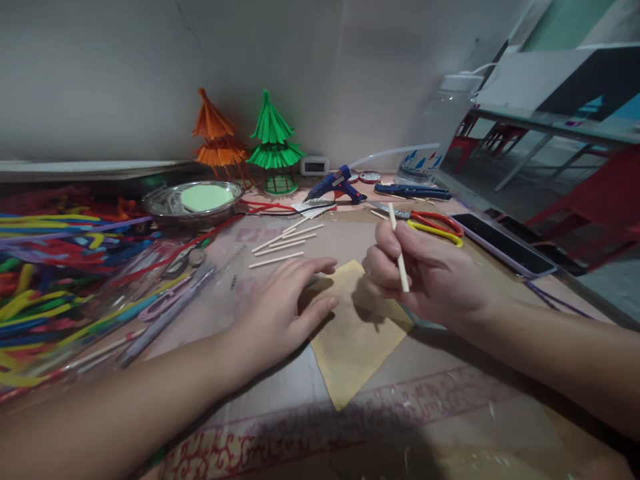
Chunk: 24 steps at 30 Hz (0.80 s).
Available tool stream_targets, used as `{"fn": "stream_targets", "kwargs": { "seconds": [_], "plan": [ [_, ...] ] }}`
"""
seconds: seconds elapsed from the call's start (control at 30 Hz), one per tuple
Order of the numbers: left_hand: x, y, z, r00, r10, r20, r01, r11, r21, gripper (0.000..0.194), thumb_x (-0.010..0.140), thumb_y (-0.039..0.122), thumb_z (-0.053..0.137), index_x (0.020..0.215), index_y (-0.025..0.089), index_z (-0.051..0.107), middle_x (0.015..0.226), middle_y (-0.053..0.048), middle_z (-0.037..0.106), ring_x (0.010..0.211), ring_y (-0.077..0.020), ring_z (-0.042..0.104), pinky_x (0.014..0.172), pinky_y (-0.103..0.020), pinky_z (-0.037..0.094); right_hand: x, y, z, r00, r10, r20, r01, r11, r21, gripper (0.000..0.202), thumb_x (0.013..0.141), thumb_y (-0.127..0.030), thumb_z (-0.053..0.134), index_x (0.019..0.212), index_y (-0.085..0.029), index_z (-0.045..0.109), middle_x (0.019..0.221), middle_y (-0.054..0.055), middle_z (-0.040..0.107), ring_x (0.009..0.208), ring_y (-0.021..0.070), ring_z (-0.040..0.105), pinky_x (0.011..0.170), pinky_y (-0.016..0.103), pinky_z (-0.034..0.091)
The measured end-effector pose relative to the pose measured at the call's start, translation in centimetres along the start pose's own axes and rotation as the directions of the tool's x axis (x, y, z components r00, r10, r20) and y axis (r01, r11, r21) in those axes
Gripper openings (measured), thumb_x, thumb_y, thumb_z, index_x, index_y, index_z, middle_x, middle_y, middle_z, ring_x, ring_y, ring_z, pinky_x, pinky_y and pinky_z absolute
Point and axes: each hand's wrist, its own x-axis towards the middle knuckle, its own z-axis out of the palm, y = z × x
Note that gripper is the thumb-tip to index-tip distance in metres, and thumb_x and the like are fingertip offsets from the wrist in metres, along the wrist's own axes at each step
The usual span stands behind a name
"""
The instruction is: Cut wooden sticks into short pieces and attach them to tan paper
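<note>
Between the thumb and fingers of my right hand [420,273] is a short pale wooden stick [402,267], held nearly upright. My left hand [287,303] rests by the left edge of a yellow square sheet [363,353], its thumb and fingers apart and nothing between them. The sheet lies on the table with one corner toward me, partly under both hands. Just beyond my left fingers lie several loose wooden sticks [287,243]. Scissors with red and yellow handles [436,227] lie behind my right hand.
A blue glue gun [335,187] sits at the back, near a clear bottle [425,133]. Green [274,143] and orange [215,133] pipe-cleaner towers stand by the wall, behind a metal dish [155,200]. Colourful pipe cleaners [40,293] crowd the left; a phone [503,243] lies right.
</note>
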Motion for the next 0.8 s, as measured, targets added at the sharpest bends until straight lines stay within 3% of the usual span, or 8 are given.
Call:
{"fn": "stream_targets", "kwargs": {
  "seconds": [0.13,0.3,0.4,0.53,0.67,0.73,0.8],
  "plan": [
    [0.0,0.1,-0.2,0.999,0.050,0.003,-0.050,0.998,-0.027,0.037,0.099,0.037,0.062,0.131,0.020,0.055,0.126,-0.008,0.069,0.118,-0.0245,0.061,0.100,-0.039,0.046,-0.4,0.6,0.4,0.995,0.050,0.089,-0.054,0.998,0.037,0.037,0.101,-0.051,0.049,0.077,-0.024,0.045,0.055,-0.007,0.034,0.048,0.0113,0.026,0.052,0.027,0.028],
    [-0.1,0.6,-0.5,0.988,0.148,-0.052,-0.151,0.987,-0.056,0.029,0.093,0.043,0.071,0.106,0.019,0.062,0.102,-0.003,0.069,0.099,-0.0207,0.061,0.090,-0.034,0.045,-0.4,1.6,0.7,0.993,0.067,0.100,-0.074,0.995,0.066,0.033,0.098,-0.048,0.059,0.080,-0.021,0.052,0.060,-0.006,0.043,0.054,0.0108,0.034,0.055,0.026,0.031],
    [-0.2,0.8,-0.4,0.988,0.147,-0.043,-0.149,0.987,-0.058,0.030,0.091,0.043,0.073,0.102,0.018,0.063,0.099,-0.004,0.068,0.095,-0.0207,0.060,0.087,-0.034,0.043,-0.4,2.1,0.9,0.991,0.079,0.104,-0.085,0.995,0.055,0.034,0.097,-0.050,0.061,0.082,-0.020,0.054,0.065,-0.005,0.049,0.057,0.0108,0.040,0.056,0.026,0.034],
    [0.0,0.7,-0.3,0.987,0.159,-0.033,-0.160,0.985,-0.063,0.017,0.100,0.035,0.062,0.095,0.018,0.063,0.093,-0.003,0.067,0.090,-0.0198,0.058,0.083,-0.034,0.042,-0.5,2.8,1.2,0.988,0.086,0.128,-0.085,0.996,-0.013,0.036,0.097,-0.051,0.062,0.084,-0.018,0.056,0.068,-0.004,0.052,0.059,0.0101,0.047,0.058,0.025,0.036],
    [-0.1,0.9,-0.7,0.974,0.225,0.018,-0.224,0.973,-0.054,0.017,0.104,0.022,0.049,0.090,0.019,0.059,0.087,-0.002,0.062,0.087,-0.0183,0.054,0.082,-0.034,0.042,-0.4,2.7,1.1,0.987,0.099,0.129,-0.095,0.995,-0.036,0.035,0.098,-0.050,0.062,0.084,-0.018,0.057,0.067,-0.003,0.055,0.058,0.0096,0.049,0.058,0.024,0.037],
    [-0.6,1.6,-1.0,0.944,0.327,0.030,-0.323,0.941,-0.099,0.016,0.103,0.019,0.047,0.091,0.020,0.057,0.087,-0.003,0.062,0.088,-0.0183,0.054,0.086,-0.035,0.043,-0.2,2.3,0.6,0.996,0.067,0.066,-0.064,0.997,-0.044,0.035,0.096,-0.050,0.064,0.083,-0.018,0.058,0.065,-0.004,0.056,0.055,0.0095,0.049,0.055,0.023,0.037],
    [-1.3,2.7,-1.2,0.874,0.479,0.087,-0.460,0.871,-0.170,0.017,0.103,0.020,0.045,0.090,0.021,0.055,0.084,-0.003,0.062,0.085,-0.0179,0.056,0.089,-0.035,0.045,0.3,1.7,-0.3,0.998,-0.039,-0.050,0.034,0.995,-0.092,0.034,0.093,-0.050,0.068,0.081,-0.019,0.059,0.062,-0.005,0.054,0.053,0.0091,0.048,0.053,0.023,0.037]
  ]
}}
